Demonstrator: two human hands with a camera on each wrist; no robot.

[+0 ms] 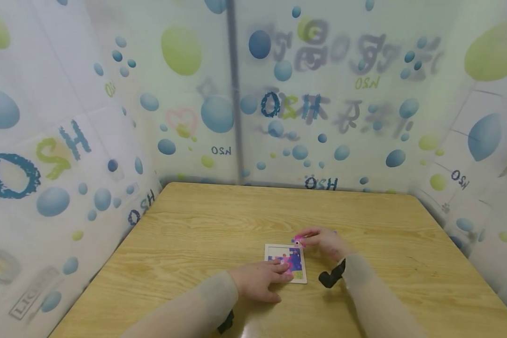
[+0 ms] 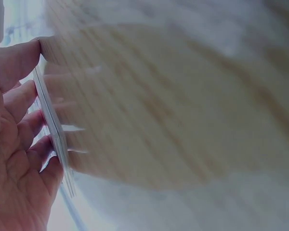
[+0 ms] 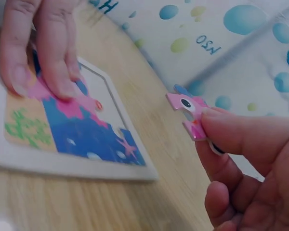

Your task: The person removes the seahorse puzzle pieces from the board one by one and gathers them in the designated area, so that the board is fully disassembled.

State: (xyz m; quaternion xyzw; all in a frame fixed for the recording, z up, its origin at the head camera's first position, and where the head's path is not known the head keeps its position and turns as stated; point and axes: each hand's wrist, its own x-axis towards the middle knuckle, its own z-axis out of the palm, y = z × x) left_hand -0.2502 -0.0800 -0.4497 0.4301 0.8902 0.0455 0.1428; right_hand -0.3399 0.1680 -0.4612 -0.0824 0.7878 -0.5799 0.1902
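Note:
A jigsaw puzzle in a white frame (image 3: 72, 168) lies on the table. Its assembled part shows blue water, a pink figure, a starfish and green seaweed on sand, while a bare area of the tray lies along the far side. My left hand (image 1: 259, 280) rests over the puzzle's near-left part, its extended fingertips on the pieces and part of the picture hidden beneath them. Just past the frame's far right corner, my right hand (image 1: 327, 241) pinches a pink puzzle piece (image 3: 196, 113) with a printed eye between thumb and fingers, held up off the table.
The wooden table (image 1: 203, 220) stretches away to a pale curtain (image 1: 186, 103) printed with blue and green drops, which encloses the back and both sides. A small bluish bit (image 1: 335, 232) peeks out behind the right hand. Dark straps (image 1: 331, 277) circle both wrists.

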